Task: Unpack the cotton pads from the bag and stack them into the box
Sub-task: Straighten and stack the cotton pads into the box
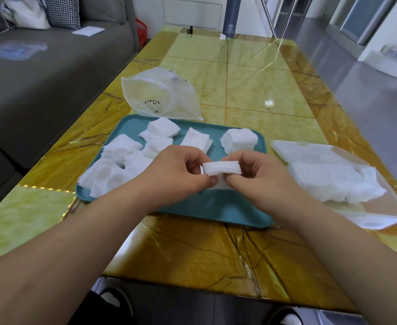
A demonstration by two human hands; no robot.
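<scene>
Pads [222,169] sat pinched between left hand [176,171] and right hand [258,175] at frame centre; squaring edges before boxing seemed wise.

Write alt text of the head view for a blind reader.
The left hand and right hand pinch a stack of cotton pads over a teal tray strewn with more. A translucent bag lies behind; a partly filled clear box sits beside it.

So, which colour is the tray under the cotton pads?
Teal blue; the tray shows in the head view, with loose cotton pads on it.
</scene>
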